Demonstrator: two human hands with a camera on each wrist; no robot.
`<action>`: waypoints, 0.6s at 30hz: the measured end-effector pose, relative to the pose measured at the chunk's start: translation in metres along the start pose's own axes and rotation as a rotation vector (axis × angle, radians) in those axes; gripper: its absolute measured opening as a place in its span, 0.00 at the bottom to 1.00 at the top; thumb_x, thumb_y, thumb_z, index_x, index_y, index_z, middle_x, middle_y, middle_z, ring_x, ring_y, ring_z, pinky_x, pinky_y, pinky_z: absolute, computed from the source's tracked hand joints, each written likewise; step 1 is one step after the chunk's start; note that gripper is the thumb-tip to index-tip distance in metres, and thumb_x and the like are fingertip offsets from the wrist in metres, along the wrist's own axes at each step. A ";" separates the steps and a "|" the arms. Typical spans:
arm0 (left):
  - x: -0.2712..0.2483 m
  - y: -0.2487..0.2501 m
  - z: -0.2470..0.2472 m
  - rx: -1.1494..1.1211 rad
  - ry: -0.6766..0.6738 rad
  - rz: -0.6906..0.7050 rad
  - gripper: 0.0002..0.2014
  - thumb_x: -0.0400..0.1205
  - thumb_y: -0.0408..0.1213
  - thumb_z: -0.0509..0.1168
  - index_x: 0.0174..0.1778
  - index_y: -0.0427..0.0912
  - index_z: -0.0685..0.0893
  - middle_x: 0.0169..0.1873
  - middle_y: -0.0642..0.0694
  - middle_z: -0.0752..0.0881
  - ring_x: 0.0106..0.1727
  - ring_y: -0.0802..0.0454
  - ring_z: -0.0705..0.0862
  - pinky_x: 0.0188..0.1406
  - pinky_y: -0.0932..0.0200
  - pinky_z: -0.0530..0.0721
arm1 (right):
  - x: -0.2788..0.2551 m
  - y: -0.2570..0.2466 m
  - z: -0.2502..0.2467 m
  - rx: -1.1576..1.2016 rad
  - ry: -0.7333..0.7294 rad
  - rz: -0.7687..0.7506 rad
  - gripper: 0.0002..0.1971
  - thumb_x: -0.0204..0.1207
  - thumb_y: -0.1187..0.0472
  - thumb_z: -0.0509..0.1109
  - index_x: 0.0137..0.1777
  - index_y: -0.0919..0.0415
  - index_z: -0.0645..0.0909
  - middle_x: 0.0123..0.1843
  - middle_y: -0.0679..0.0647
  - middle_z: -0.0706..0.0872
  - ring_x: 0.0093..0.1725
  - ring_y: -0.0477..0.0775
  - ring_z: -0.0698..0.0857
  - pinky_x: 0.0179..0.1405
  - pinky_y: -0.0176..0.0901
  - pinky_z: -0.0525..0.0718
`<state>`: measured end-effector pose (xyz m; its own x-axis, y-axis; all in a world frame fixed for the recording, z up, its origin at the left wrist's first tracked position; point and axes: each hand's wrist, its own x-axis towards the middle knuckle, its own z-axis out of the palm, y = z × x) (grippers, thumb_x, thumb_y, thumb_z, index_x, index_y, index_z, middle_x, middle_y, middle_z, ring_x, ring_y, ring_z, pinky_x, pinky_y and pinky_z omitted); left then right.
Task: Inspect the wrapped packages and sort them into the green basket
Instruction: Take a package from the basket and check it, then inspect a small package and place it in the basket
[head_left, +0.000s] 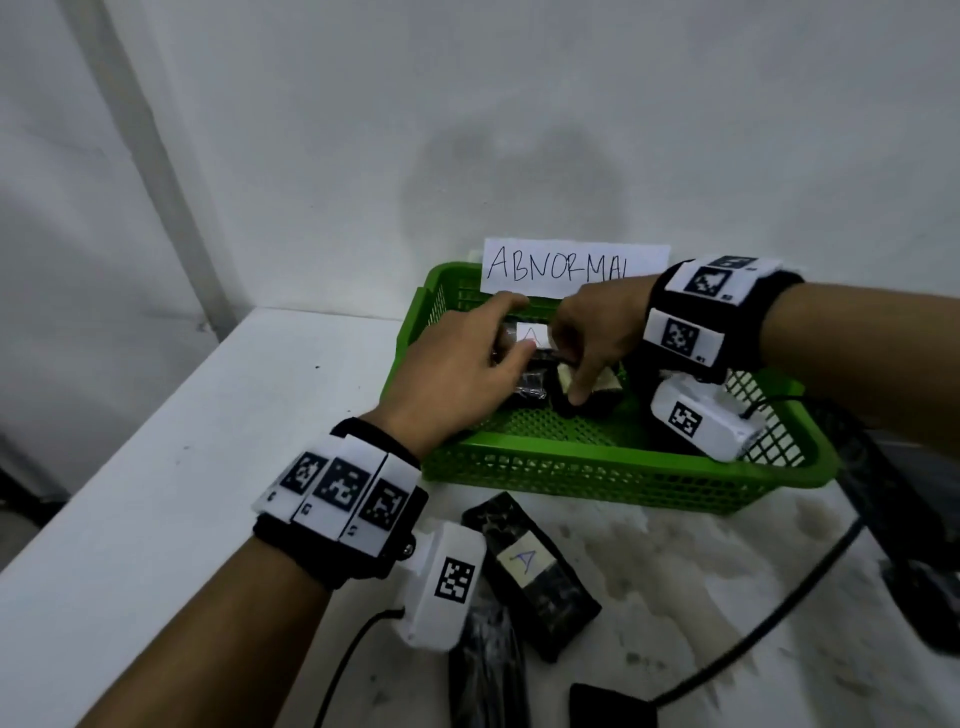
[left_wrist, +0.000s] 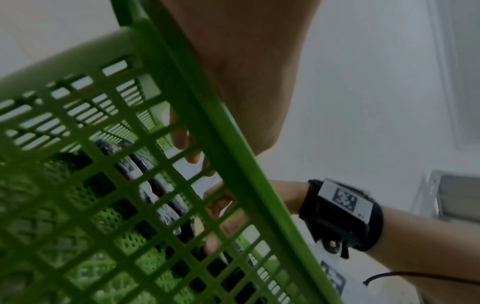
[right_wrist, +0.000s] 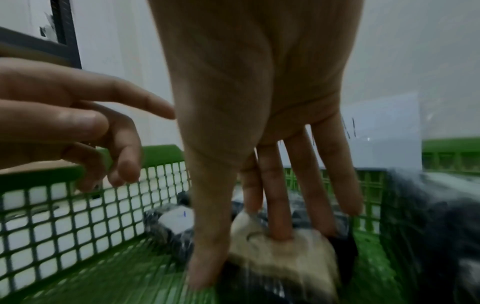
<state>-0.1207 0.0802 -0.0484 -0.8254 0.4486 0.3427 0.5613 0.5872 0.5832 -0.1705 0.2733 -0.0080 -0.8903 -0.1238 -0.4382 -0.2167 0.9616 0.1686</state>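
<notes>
Careful: your right hand (right_wrist: 259, 144) pinches a package (right_wrist: 283, 253) down in the basket (head_left: 597, 467); your left hand (head_left: 457, 374), fingers relaxed, could knock its neighbour (head_left: 530, 335) askew.

Your head view looks down from above at the green basket (head_left: 597, 478); your left wrist view peers close through its near wall, your right wrist view inside it.
</notes>
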 end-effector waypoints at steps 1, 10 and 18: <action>-0.001 0.002 -0.001 0.018 0.043 0.019 0.20 0.87 0.47 0.64 0.75 0.52 0.77 0.40 0.56 0.87 0.43 0.55 0.86 0.45 0.55 0.83 | -0.005 0.001 -0.003 0.011 0.016 -0.004 0.23 0.60 0.36 0.86 0.43 0.51 0.86 0.41 0.49 0.92 0.42 0.50 0.88 0.45 0.45 0.84; -0.027 0.022 -0.019 -0.045 0.222 0.067 0.05 0.84 0.43 0.67 0.53 0.54 0.87 0.30 0.57 0.83 0.31 0.62 0.80 0.35 0.58 0.79 | -0.134 -0.021 -0.051 0.112 0.366 -0.125 0.15 0.76 0.38 0.73 0.41 0.49 0.87 0.36 0.42 0.92 0.36 0.43 0.89 0.41 0.43 0.84; -0.066 0.039 -0.028 -0.096 0.050 -0.007 0.04 0.84 0.42 0.67 0.48 0.51 0.87 0.31 0.53 0.84 0.32 0.58 0.79 0.37 0.57 0.79 | -0.179 -0.089 0.068 0.191 0.117 -0.145 0.29 0.77 0.25 0.60 0.58 0.49 0.83 0.52 0.45 0.89 0.48 0.46 0.86 0.53 0.49 0.87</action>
<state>-0.0461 0.0546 -0.0271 -0.8326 0.4092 0.3732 0.5491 0.5217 0.6529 0.0354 0.2264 -0.0049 -0.8982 -0.2805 -0.3384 -0.2758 0.9591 -0.0629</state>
